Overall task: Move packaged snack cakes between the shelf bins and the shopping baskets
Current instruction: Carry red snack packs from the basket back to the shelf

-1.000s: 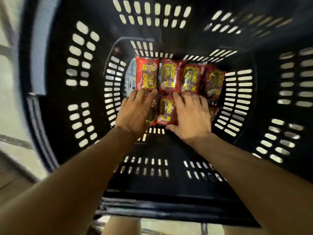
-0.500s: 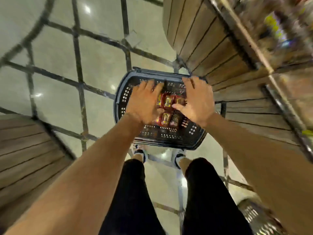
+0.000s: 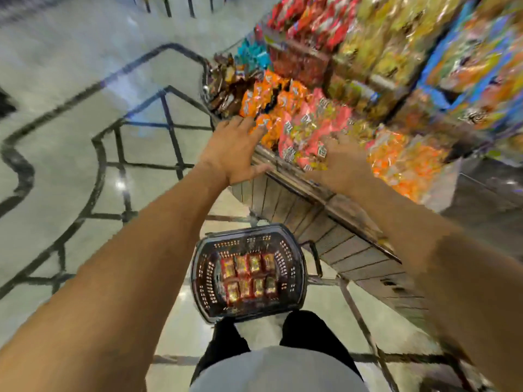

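A dark shopping basket stands on the floor in front of my feet, with two rows of red snack cake packs lying flat in it. Above it, my left hand is stretched out with straight fingers at the front edge of a shelf bin, its fingertips at the orange packs. My right hand reaches with spread fingers over the pink packs in the same bin. Neither hand holds anything. The picture is blurred by motion.
The wood-panelled shelf base curves down to the right of the basket. Brown packs fill the bin's left end, and yellow and blue bags crowd the shelves behind. Tiled floor lies to the left.
Both hands left the packs in the basket and rose to the shelf bin. My view lifted from inside the basket to the shelf.
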